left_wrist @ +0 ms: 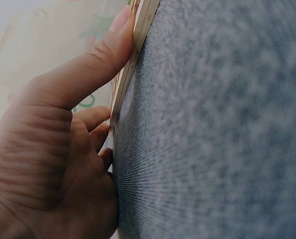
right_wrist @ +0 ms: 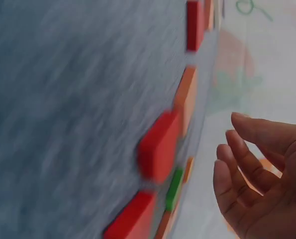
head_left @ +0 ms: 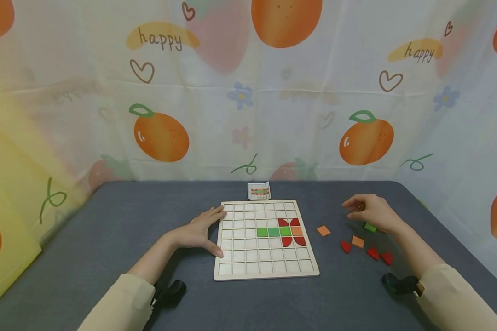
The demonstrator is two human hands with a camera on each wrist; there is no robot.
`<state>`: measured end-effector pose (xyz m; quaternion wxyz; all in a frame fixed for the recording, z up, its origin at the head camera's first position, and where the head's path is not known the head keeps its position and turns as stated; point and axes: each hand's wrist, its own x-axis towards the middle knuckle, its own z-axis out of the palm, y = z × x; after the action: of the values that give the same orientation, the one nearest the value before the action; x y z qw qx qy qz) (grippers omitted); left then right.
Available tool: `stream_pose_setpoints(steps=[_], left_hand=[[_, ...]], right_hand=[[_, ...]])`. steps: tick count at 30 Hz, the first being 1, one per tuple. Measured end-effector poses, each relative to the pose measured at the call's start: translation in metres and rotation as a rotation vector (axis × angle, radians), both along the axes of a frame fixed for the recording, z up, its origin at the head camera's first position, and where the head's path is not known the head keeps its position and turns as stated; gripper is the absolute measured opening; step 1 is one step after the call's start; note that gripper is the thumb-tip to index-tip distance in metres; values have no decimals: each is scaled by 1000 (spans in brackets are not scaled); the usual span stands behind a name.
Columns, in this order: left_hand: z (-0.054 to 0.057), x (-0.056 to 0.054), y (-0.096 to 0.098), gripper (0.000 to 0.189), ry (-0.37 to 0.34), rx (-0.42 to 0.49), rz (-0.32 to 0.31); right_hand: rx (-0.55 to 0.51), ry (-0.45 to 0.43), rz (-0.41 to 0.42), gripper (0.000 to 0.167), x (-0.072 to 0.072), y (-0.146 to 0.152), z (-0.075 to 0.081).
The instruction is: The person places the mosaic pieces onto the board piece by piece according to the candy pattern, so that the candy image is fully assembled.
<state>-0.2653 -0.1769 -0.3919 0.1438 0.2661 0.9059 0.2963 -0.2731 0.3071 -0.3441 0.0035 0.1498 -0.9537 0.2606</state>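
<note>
A pale wooden grid board [head_left: 248,267] lies on the dark table. Green squares [head_left: 274,231], an orange square [head_left: 297,231] and red rounded pieces [head_left: 286,241] fill some cells on its right side. My left hand [head_left: 199,232] rests at the board's left edge, fingers spread. In the left wrist view its thumb [left_wrist: 90,67] touches the board's side. Above the table to the right of the board hovers my right hand [head_left: 372,212], its fingers loosely bent. Nothing shows between the fingertips of the right hand [right_wrist: 259,174] in the right wrist view.
Loose pieces lie right of the board: orange squares [head_left: 323,231], several red rounded pieces [head_left: 373,253] and a green square [head_left: 370,227], partly beneath the right hand. A small pattern card [head_left: 259,191] touches or nearly touches the board's far edge. A printed curtain [head_left: 281,119] hangs behind the table.
</note>
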Motion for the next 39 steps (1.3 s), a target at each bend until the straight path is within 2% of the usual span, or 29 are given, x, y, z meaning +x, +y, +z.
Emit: stream_pose_setpoints(steps=[9, 18, 28, 39], left_hand=[[0, 1, -1, 119, 5, 18, -23], [1, 0, -1, 119, 2, 11, -16], [2, 0, 0, 120, 3, 10, -17], [3, 1, 1, 119, 1, 1, -12]], right_hand=[[67, -77, -36, 28, 0, 38, -5], [41, -188, -32, 35, 2, 55, -9], [94, -196, -38, 34, 0, 53, -10], [93, -186, -25, 30, -1, 48, -11]])
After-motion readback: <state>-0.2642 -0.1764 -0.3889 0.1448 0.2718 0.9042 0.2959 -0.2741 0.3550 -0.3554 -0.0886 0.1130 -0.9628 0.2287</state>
